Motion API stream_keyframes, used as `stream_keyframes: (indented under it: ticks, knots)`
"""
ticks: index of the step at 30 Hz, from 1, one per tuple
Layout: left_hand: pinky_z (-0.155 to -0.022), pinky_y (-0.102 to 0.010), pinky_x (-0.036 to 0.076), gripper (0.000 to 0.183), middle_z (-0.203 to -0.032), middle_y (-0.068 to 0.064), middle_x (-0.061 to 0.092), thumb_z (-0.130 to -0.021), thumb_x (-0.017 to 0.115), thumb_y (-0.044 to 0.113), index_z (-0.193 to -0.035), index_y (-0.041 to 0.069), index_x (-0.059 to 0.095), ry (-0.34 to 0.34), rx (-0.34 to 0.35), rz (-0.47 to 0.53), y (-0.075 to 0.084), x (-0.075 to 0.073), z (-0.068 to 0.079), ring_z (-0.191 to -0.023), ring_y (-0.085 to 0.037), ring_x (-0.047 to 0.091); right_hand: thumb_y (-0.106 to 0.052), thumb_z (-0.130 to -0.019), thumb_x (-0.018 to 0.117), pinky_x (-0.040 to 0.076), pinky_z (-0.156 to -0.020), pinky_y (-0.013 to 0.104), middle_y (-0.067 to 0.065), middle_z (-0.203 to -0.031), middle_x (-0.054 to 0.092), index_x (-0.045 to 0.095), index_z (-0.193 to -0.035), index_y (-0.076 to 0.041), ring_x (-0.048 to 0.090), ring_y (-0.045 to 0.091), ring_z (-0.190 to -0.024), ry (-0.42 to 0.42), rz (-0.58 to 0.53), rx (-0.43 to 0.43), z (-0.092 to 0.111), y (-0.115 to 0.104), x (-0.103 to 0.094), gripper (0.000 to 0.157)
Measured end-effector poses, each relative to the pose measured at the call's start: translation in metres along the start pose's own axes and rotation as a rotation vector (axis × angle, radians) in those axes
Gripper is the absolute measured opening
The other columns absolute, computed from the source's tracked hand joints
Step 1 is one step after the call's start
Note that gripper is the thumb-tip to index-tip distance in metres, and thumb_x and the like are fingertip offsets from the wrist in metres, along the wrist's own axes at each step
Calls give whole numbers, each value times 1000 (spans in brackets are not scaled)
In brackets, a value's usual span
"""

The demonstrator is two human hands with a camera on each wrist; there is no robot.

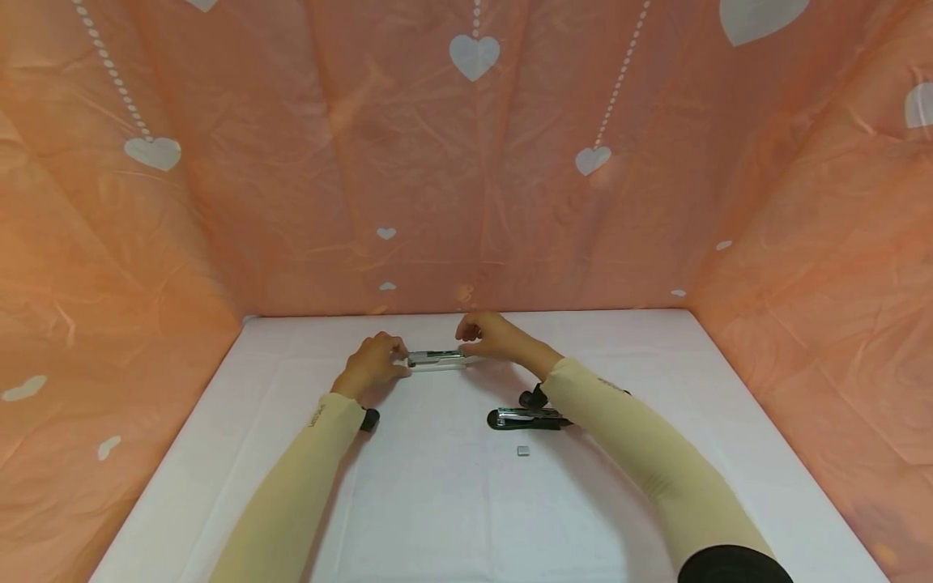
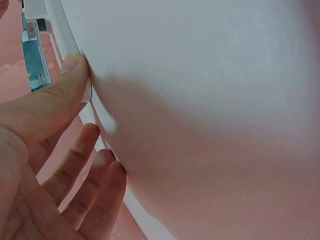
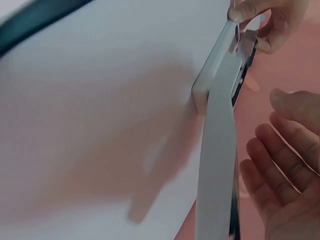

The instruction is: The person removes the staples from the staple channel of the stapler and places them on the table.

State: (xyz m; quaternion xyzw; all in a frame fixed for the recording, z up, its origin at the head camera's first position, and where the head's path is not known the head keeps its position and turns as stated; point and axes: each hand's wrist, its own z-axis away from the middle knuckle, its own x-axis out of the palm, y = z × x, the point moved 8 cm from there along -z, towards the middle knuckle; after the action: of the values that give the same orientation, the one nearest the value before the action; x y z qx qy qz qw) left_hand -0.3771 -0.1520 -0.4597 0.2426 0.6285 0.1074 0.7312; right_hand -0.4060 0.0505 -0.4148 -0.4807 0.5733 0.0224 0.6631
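A white stapler (image 1: 437, 366) with a metal staple channel lies on the white table (image 1: 430, 502). My left hand (image 1: 374, 364) pinches its left end. In the left wrist view, the thumb (image 2: 72, 67) presses on the white base while the other fingers reach low beside it. The stapler stands unfolded in the right wrist view, its long white arm (image 3: 217, 150) in the foreground. My right hand (image 1: 496, 336) is at the stapler's right end. Its fingers (image 3: 272, 165) are loosely bent, apart from the white arm and holding nothing.
A black stapler (image 1: 528, 419) lies nearer me, partly under my right forearm. Just in front of it is a small grey block of staples (image 1: 523, 451). Orange cloth with white hearts (image 1: 474, 57) hangs behind the table's far edge and along both sides.
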Motion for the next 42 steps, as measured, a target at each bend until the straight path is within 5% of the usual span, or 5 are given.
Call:
stream_keyframes:
  ticks: [24, 42]
  knots:
    - [-101, -60, 50, 30, -138, -17, 61, -95, 84, 23, -120, 9, 76, 1, -2, -17, -2, 2, -3, -128, -40, 55, -8, -99, 78, 57, -94, 32, 11, -106, 73, 79, -107, -2, 69, 26, -105, -37, 116, -17, -20, -26, 38, 10]
    - [-94, -55, 52, 30, -126, -14, 64, -94, 85, 23, -118, 8, 75, 26, 19, -42, -4, 2, -3, -116, -35, 57, -9, -98, 78, 56, -85, 28, 10, -103, 70, 82, -108, 0, 67, 20, -95, -67, 165, -12, -28, -27, 50, 14]
